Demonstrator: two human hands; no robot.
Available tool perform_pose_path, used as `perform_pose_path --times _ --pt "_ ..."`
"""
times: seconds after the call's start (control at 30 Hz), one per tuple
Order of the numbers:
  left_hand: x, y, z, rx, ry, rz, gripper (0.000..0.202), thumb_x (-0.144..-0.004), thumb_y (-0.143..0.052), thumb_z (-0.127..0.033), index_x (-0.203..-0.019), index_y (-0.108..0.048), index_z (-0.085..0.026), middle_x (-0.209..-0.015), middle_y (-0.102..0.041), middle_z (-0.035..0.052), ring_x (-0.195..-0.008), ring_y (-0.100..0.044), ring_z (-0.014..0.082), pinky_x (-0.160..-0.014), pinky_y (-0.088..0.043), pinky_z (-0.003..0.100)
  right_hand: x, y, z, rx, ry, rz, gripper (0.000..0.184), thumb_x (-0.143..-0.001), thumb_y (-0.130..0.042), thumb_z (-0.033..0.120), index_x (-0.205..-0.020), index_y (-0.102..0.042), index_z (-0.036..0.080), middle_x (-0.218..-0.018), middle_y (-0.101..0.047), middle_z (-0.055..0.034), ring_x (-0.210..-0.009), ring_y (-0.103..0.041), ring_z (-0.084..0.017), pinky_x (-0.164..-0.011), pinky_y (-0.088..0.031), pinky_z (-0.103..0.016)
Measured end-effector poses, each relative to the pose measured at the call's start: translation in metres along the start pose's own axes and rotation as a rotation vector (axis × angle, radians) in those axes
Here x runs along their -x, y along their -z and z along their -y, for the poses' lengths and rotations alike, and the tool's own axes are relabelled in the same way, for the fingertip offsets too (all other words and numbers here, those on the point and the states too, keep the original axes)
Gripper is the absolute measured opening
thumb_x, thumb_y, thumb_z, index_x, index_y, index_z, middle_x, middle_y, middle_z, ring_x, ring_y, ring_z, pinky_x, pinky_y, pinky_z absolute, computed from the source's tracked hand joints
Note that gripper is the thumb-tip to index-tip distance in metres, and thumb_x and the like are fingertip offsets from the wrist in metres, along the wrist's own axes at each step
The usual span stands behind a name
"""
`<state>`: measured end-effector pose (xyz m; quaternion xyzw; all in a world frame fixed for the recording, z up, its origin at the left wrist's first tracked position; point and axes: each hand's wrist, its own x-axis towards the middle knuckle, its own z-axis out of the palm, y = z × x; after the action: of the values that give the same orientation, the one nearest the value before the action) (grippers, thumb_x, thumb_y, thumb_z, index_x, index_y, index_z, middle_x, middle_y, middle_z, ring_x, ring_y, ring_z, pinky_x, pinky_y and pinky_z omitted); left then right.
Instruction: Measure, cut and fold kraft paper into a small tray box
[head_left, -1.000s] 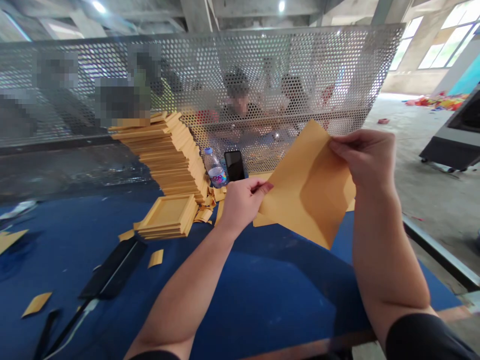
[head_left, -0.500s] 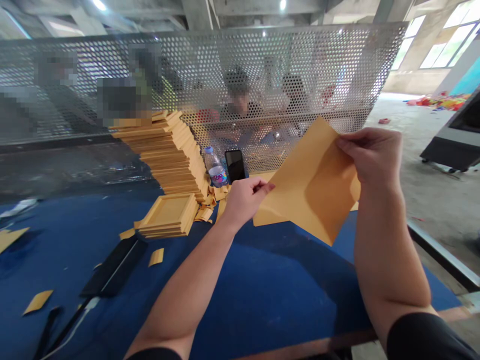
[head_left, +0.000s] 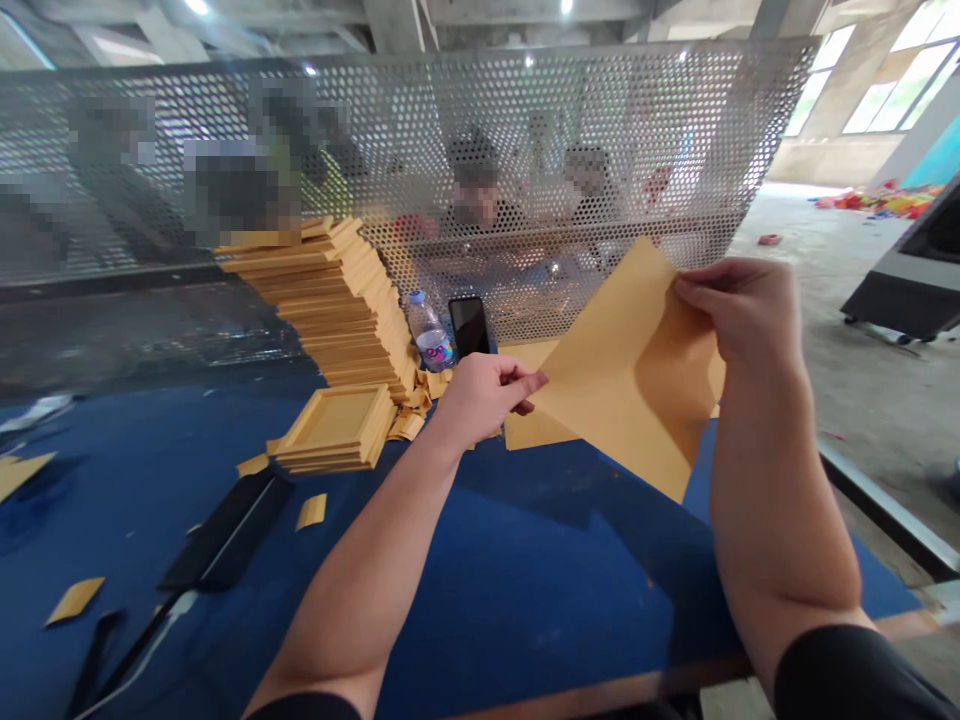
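A sheet of brown kraft paper (head_left: pixel 622 360) hangs tilted between my two hands above the table. My left hand (head_left: pixel 495 395) pinches its left corner between thumb and fingers. Higher up on the right, my right hand (head_left: pixel 742 300) grips the sheet's upper right edge, fingers closed. Behind and below it, more flat brown paper (head_left: pixel 529 432) lies on the blue table (head_left: pixel 540 580), mostly covered by the raised sheet. Left of my left hand sits a short stack of folded paper trays (head_left: pixel 337 425), with a tall leaning stack (head_left: pixel 337 310) of similar folded pieces behind.
A water bottle (head_left: pixel 431 335) and a phone (head_left: pixel 469 325) stand before the perforated metal screen (head_left: pixel 420 130). Paper scraps (head_left: pixel 311 512) and a black flat device with a white cable (head_left: pixel 225 530) lie at left. People sit beyond the screen.
The sheet's lower corner has swung slightly right and down. My left hand has shifted a little left, still pinching the corner; my right hand keeps its grip.
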<state>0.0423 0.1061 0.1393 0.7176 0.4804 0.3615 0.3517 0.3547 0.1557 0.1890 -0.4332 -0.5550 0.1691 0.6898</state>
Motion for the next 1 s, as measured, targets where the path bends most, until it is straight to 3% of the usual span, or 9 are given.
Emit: perform_pose_path --times 0.1,0.3,0.47,0.57,0.67,0.77,0.8,0.9,1.0 --pt "0.003 -0.001 -0.006 0.063 -0.015 -0.017 0.028 -0.095 -0.075 -0.038 -0.078 -0.07 -0.017 -0.06 -0.066 -0.0022 -0.06 -0.071 0.0129 -0.061 -0.056 0.023 -0.002 -0.001 -0.005 -0.023 -0.072 0.024 0.015 -0.064 -0.089 0.013 -0.075 -0.081 0.017 -0.071 -0.076 -0.0027 -0.065 -0.065 -0.012 -0.064 -0.052 -0.029" --pt "0.009 -0.001 -0.011 0.142 -0.062 -0.041 0.022 -0.091 -0.074 -0.039 -0.096 -0.076 -0.018 -0.076 -0.075 0.0008 -0.061 -0.073 0.0129 -0.059 -0.057 0.022 -0.006 -0.001 -0.022 -0.057 -0.184 0.082 0.017 -0.065 -0.09 0.013 -0.078 -0.079 0.017 -0.074 -0.076 -0.0032 -0.069 -0.069 -0.016 -0.07 -0.057 -0.032" --pt "0.01 -0.003 -0.01 0.134 -0.081 -0.04 0.027 -0.091 -0.07 -0.042 -0.098 -0.077 -0.017 -0.072 -0.072 0.0006 -0.061 -0.072 0.0138 -0.059 -0.057 0.023 -0.008 -0.002 -0.032 -0.049 -0.185 0.129 0.02 -0.064 -0.091 0.019 -0.078 -0.077 0.02 -0.076 -0.075 -0.0007 -0.073 -0.071 -0.017 -0.074 -0.06 -0.034" --pt "0.016 0.002 -0.016 0.099 -0.089 -0.023 0.04 -0.094 -0.066 -0.041 -0.125 -0.071 -0.016 -0.065 -0.069 -0.0025 -0.059 -0.07 0.0139 -0.058 -0.055 0.023 -0.01 -0.002 -0.034 -0.028 -0.174 0.212 0.021 -0.066 -0.09 0.025 -0.081 -0.075 0.022 -0.079 -0.076 0.0002 -0.074 -0.071 -0.017 -0.074 -0.06 -0.033" --pt "0.032 0.019 -0.024 0.026 -0.116 0.091 0.071 -0.092 -0.07 -0.036 -0.158 -0.047 -0.022 -0.061 -0.068 -0.0077 -0.057 -0.066 0.013 -0.06 -0.053 0.023 -0.003 -0.006 -0.035 0.026 -0.179 0.38 0.023 -0.07 -0.089 0.035 -0.083 -0.073 0.023 -0.078 -0.075 0.0004 -0.071 -0.07 -0.017 -0.069 -0.059 -0.032" --pt "0.051 0.044 -0.021 -0.225 -0.139 0.426 0.076 -0.094 -0.07 -0.041 -0.163 -0.041 -0.03 -0.08 -0.08 -0.006 -0.069 -0.071 0.0131 -0.067 -0.053 0.021 0.022 -0.021 -0.04 0.127 -0.196 0.666 0.026 -0.076 -0.088 0.042 -0.085 -0.074 0.022 -0.081 -0.076 -0.0014 -0.072 -0.071 -0.018 -0.065 -0.059 -0.031" --pt "0.056 0.049 -0.016 -0.306 -0.126 0.483 0.071 -0.096 -0.069 -0.044 -0.161 -0.043 -0.033 -0.086 -0.082 -0.0059 -0.071 -0.072 0.0128 -0.067 -0.053 0.021 0.036 -0.029 -0.044 0.169 -0.2 0.778 0.025 -0.08 -0.086 0.042 -0.087 -0.074 0.022 -0.083 -0.077 -0.0019 -0.073 -0.071 -0.018 -0.066 -0.059 -0.03" --pt "0.064 0.05 0.018 -0.476 -0.155 0.445 0.054 -0.102 -0.062 -0.045 -0.154 -0.054 -0.033 -0.093 -0.083 -0.0038 -0.074 -0.075 0.0135 -0.071 -0.056 0.023 0.086 -0.055 -0.06 0.314 -0.192 1.107 0.025 -0.093 -0.079 0.04 -0.098 -0.074 0.017 -0.094 -0.075 -0.0035 -0.079 -0.071 -0.017 -0.073 -0.062 -0.031" --pt "0.074 0.025 0.064 -0.54 -0.174 0.36 0.04 -0.101 -0.061 -0.036 -0.139 -0.068 -0.023 -0.115 -0.081 0.007 -0.095 -0.078 0.021 -0.085 -0.061 0.032 0.13 -0.078 -0.076 0.448 -0.139 1.264 0.032 -0.103 -0.067 0.041 -0.125 -0.067 0.017 -0.123 -0.069 -0.0083 -0.102 -0.07 -0.021 -0.088 -0.063 -0.04"
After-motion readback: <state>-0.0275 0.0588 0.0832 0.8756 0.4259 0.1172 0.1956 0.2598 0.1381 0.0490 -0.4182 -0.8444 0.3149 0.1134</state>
